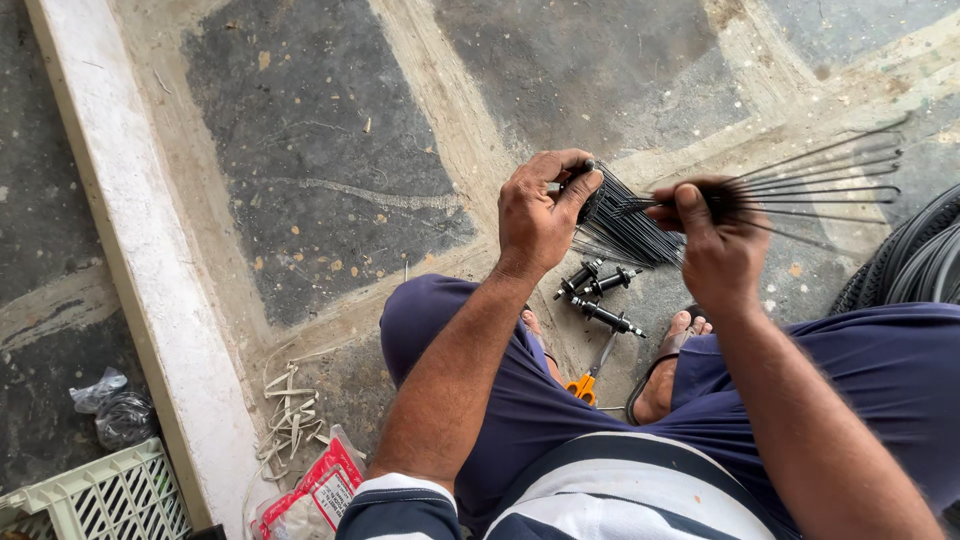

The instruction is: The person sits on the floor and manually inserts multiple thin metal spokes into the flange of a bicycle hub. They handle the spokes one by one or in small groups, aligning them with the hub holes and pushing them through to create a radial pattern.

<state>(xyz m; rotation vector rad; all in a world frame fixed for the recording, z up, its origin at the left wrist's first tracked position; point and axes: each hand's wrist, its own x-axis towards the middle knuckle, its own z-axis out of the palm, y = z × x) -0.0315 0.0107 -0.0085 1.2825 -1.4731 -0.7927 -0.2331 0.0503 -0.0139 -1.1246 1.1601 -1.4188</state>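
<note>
Seated on stone floor (330,150), knees up, sandalled feet below the hands. Left hand (538,215) closed on one end of a bundle of thin black spokes (625,225), thumb pressed over the top. Right hand (715,245) clamped round the same bundle further along, thumb on top; loose spoke ends (830,175) fanning out past it to the right, well clear of the floor. Bundle held in the air between both hands, above the feet. Directly beneath, on the floor between the feet: three black hub axles (600,295) lying close together, roughly parallel, tilted. Just below them, orange-handled pliers (588,380), handles partly hidden by the left leg. Black tyre (905,260) at right edge, just beside the right knee, cut off by frame. White painted kerb (130,230) running diagonally down the left side, well apart from hands. Near its foot: heap of pale strips (288,415), red-and-white plastic packet (315,495), corner of a pale green crate (100,500), crumpled clear bag (115,405). Forearms and knees blocking much of the floor underneath.
</note>
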